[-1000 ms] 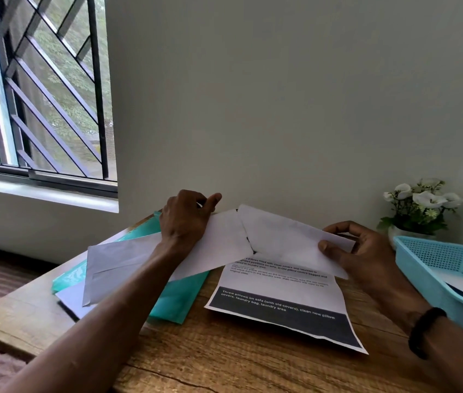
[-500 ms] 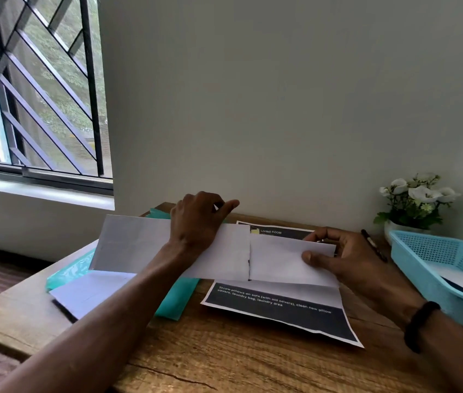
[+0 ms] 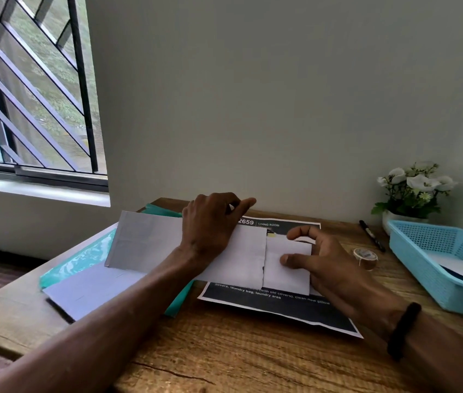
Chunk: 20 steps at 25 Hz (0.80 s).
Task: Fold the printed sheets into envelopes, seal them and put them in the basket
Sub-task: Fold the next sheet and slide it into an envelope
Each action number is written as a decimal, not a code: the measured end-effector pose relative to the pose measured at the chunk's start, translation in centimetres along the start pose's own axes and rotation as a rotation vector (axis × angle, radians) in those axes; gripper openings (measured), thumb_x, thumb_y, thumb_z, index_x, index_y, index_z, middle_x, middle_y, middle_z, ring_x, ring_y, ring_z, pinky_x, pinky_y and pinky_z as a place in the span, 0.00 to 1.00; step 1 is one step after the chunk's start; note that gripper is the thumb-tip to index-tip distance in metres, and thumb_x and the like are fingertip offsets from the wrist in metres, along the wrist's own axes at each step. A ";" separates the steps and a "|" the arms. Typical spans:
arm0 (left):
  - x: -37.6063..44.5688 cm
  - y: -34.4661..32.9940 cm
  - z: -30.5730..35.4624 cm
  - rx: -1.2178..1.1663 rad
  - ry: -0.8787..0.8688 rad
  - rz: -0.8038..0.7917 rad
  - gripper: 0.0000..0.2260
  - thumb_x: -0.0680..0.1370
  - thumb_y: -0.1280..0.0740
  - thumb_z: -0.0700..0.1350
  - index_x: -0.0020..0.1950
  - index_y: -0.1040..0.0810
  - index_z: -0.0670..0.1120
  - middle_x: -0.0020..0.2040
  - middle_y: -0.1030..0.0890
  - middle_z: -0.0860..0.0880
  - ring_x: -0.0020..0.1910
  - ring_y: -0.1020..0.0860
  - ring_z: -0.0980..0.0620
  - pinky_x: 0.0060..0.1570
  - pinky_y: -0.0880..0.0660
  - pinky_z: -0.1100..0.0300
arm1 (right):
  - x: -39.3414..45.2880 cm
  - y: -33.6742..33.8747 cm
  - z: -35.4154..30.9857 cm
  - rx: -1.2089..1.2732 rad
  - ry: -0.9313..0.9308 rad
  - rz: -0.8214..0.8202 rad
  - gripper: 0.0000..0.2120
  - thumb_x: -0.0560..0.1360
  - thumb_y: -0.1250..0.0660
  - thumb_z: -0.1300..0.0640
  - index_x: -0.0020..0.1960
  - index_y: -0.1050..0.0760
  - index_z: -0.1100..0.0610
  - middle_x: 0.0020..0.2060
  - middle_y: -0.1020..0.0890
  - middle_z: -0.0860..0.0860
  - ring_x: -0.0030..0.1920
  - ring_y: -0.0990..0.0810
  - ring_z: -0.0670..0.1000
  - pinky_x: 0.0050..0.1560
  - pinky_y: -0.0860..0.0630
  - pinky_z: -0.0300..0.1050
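Pale wall, one barred window at left, one wooden table (image 3: pixel 224 350). On it, centre: one printed sheet (image 3: pixel 281 304) with dark bands, lying flat, partly covered by two white pieces meeting edge to edge over its middle. The left hand (image 3: pixel 210 225) rests on the wider left piece, a white envelope (image 3: pixel 145 242), fingers curled, index finger extended; whether its grip pinches the paper cannot be told. The right hand (image 3: pixel 318 259) pinches the smaller folded sheet (image 3: pixel 287 270) between thumb and fingers. Right edge: one blue basket (image 3: pixel 423 251) holding one white item, well apart from the hands. Also one pen, one tape roll, one flower pot, one teal folder. Risk: the folded sheet may catch on the envelope mouth and crumple if pushed askew.
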State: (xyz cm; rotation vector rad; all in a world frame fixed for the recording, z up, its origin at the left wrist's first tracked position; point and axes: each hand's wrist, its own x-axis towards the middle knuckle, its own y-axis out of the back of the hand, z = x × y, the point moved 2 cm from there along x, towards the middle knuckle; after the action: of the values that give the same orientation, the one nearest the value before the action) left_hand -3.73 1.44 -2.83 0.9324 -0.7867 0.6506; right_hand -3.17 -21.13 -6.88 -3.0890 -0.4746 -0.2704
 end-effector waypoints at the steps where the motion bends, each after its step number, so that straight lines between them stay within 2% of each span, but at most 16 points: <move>1: 0.0 0.0 0.0 0.002 0.006 0.009 0.21 0.79 0.35 0.66 0.46 0.12 0.52 0.37 0.14 0.53 0.32 0.23 0.57 0.37 0.30 0.60 | -0.2 -0.3 -0.2 0.042 -0.032 -0.032 0.22 0.73 0.27 0.73 0.60 0.24 0.53 0.53 0.14 0.62 0.53 0.14 0.65 0.56 0.17 0.68; 4: 0.2 0.3 -0.3 0.011 0.030 0.041 0.19 0.79 0.34 0.65 0.47 0.12 0.52 0.37 0.14 0.53 0.33 0.25 0.58 0.36 0.35 0.62 | -0.5 -0.3 -0.8 -0.024 -0.016 0.004 0.25 0.75 0.27 0.71 0.64 0.26 0.48 0.53 0.14 0.59 0.53 0.13 0.61 0.56 0.16 0.64; 8: 0.8 0.9 -1.1 0.011 0.080 0.082 0.19 0.79 0.33 0.64 0.47 0.12 0.52 0.35 0.16 0.54 0.33 0.26 0.58 0.39 0.35 0.60 | -0.9 0.6 -1.6 -0.147 0.091 0.184 0.14 0.73 0.22 0.65 0.56 0.21 0.58 0.46 0.12 0.60 0.43 0.11 0.58 0.46 0.13 0.56; 11: 0.8 1.0 -1.1 0.005 0.091 0.097 0.19 0.79 0.33 0.64 0.47 0.12 0.52 0.34 0.18 0.55 0.32 0.26 0.57 0.40 0.35 0.60 | -1.6 0.1 -1.9 -0.160 0.122 0.177 0.09 0.71 0.20 0.64 0.50 0.16 0.61 0.41 0.11 0.58 0.40 0.13 0.55 0.42 0.13 0.51; 14: 0.6 0.9 -0.6 -0.010 0.051 0.092 0.19 0.79 0.33 0.64 0.46 0.12 0.52 0.34 0.17 0.54 0.32 0.25 0.57 0.39 0.32 0.60 | -2.3 -1.0 -2.2 -0.188 0.155 0.109 0.07 0.73 0.21 0.61 0.50 0.14 0.57 0.42 0.10 0.52 0.43 0.12 0.50 0.43 0.14 0.45; 17: 0.6 0.9 -0.4 -0.026 0.025 0.100 0.19 0.79 0.33 0.64 0.46 0.12 0.51 0.35 0.15 0.52 0.32 0.24 0.56 0.38 0.31 0.61 | -2.7 -1.7 -2.6 -0.276 0.165 0.063 0.07 0.74 0.22 0.56 0.51 0.12 0.48 0.47 0.11 0.43 0.46 0.12 0.45 0.42 0.17 0.37; 18: 0.6 0.9 -0.4 -0.028 0.024 0.104 0.19 0.79 0.33 0.64 0.46 0.12 0.51 0.35 0.15 0.51 0.32 0.23 0.56 0.37 0.31 0.61 | -2.7 -1.8 -2.6 -0.308 0.172 0.050 0.07 0.74 0.22 0.54 0.51 0.12 0.45 0.48 0.11 0.41 0.48 0.12 0.44 0.44 0.17 0.37; 20: 0.7 0.9 -0.3 -0.043 0.024 0.112 0.20 0.79 0.34 0.65 0.46 0.12 0.50 0.36 0.14 0.51 0.32 0.21 0.55 0.37 0.28 0.60 | -2.9 -2.1 -2.6 -0.368 0.190 0.023 0.09 0.72 0.21 0.49 0.51 0.13 0.40 0.51 0.12 0.37 0.52 0.14 0.41 0.52 0.18 0.43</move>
State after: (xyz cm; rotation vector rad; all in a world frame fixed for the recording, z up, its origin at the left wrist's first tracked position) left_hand -4.00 2.19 -1.97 0.8442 -0.8327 0.7382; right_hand -6.94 -20.07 -4.83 -3.3657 -0.4243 -0.7197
